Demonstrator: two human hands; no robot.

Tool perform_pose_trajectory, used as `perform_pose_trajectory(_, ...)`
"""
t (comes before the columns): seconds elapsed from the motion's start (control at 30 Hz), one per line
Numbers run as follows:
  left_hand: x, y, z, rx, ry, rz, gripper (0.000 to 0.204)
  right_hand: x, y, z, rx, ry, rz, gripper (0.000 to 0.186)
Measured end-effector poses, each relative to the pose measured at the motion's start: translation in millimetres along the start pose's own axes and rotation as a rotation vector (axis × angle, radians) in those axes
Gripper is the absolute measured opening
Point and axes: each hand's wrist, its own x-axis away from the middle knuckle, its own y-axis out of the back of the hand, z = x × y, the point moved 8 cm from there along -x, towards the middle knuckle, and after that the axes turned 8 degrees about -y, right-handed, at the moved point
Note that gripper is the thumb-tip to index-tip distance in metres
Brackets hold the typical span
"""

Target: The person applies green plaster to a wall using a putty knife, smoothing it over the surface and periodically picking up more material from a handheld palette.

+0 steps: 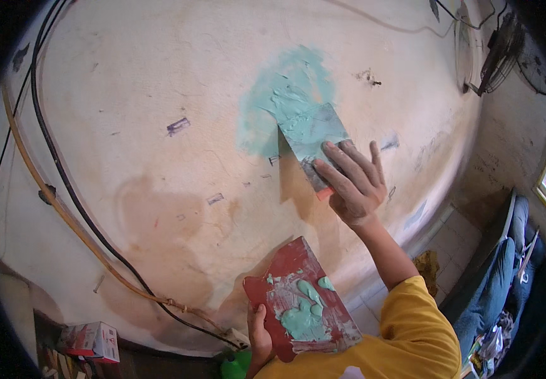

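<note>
My right hand (356, 183) grips a wide metal putty knife (307, 142), fingers spread along the flat of its blade, a bit of orange-red handle showing below the palm. The upper end of the blade, smeared with turquoise paste, lies against a wet turquoise patch (298, 69) on the wall. Thick ridges of paste stand just above the blade's edge. Lower down, my left hand (260, 335) holds a dark red board (295, 256) by its left side, thumb on the face, its other fingers hidden. Lumps of turquoise putty (304, 319) lie on the board.
The stained pale wall (134, 82) fills most of the view. A black cable (64, 170) and a tan hose (39, 174) run down its left side. A fan (506, 57) hangs upper right, above dark clothes (497, 278). A red-and-white box (90, 341) stands lower left.
</note>
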Motion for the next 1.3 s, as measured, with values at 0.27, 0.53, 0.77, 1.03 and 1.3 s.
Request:
perform_pose_trajectory(0.27,-3,-1,9,0.065,-0.010,-0.005,0.043,-89,13,14,-0.077,0.175,0.206,0.033)
perform_pose_trajectory(0.53,-1,-19,0,0.059,-0.032,0.079,0.045,-155,-52,-9,-0.265,0.245,0.467,0.051)
perform_pose_trajectory(0.77,4,-24,-5,0.122,-0.061,0.057,0.042,-164,-62,-6,-0.171,0.220,0.417,0.053)
perform_pose_trajectory(1.03,5,-26,-8,0.078,-0.072,0.061,0.042,-180,-59,-30,-0.222,0.037,0.378,0.042)
perform_pose_trajectory(1.3,6,-16,-2,0.058,-0.037,0.010,0.045,-164,-14,-90,-0.293,-0.217,0.051,0.039)
